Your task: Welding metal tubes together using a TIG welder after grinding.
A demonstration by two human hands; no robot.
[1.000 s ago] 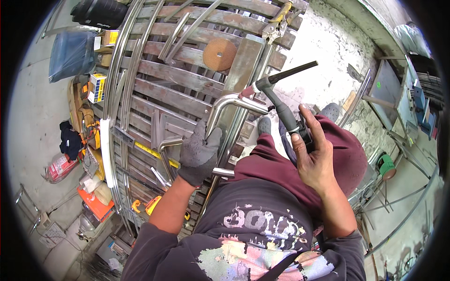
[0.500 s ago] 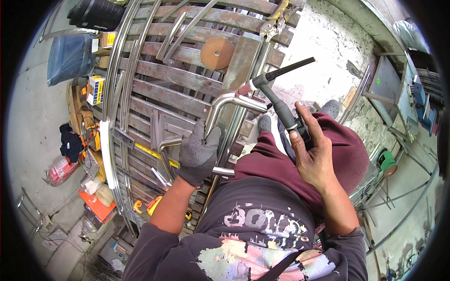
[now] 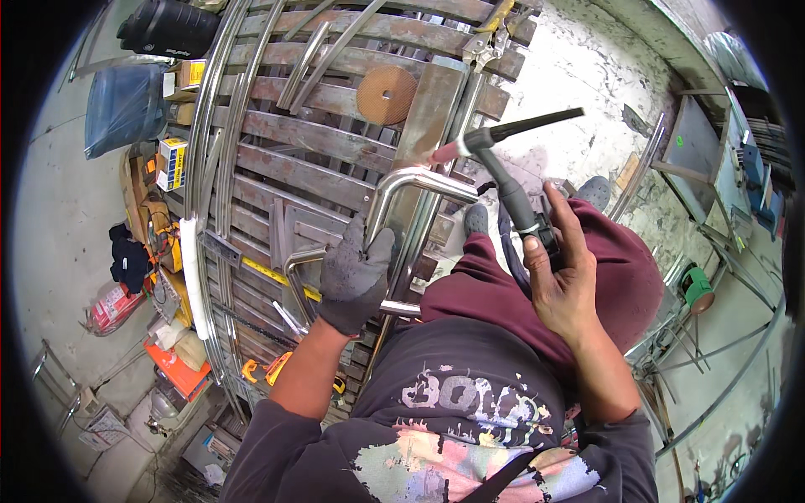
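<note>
Left hand (image 3: pixel 355 272): grey glove, fingers bent over the polished bent tube (image 3: pixel 411 178), pinning or holding it, palm side hidden. Right hand (image 3: pixel 563 285): bare, wrapped round the handle of a welding torch (image 3: pixel 507 186), thumb and index finger extended along it, other fingers curled in. Torch has 1 pink nozzle (image 3: pixel 446 153) just beside the tube's upper bend; can't tell if touching. Tube sits at the bench's right edge, by a flat steel bar (image 3: pixel 432 109).

Containers, all left of bench: blue plastic-wrapped bundle (image 3: pixel 126 109), contents unclear; 1 yellow-and-white carton (image 3: pixel 171 164), inside not visible; clear bag (image 3: pixel 113 306) with something red in it; orange box (image 3: pixel 178 369) with pale cloth-like items on top. Black cylindrical container (image 3: pixel 166 27) at upper left, inside not visible.

Surface: slatted metal bench (image 3: pixel 319 155), long steel tubes (image 3: pixel 201 134) down its left side, 1 brown disc (image 3: pixel 386 95), yellow rule (image 3: pixel 267 270), locking pliers (image 3: pixel 486 46) at the far end.

Room: pale, blotchy floor (image 3: pixel 562 75), metal frame (image 3: pixel 692 138) and green object (image 3: pixel 695 289) at right.
</note>
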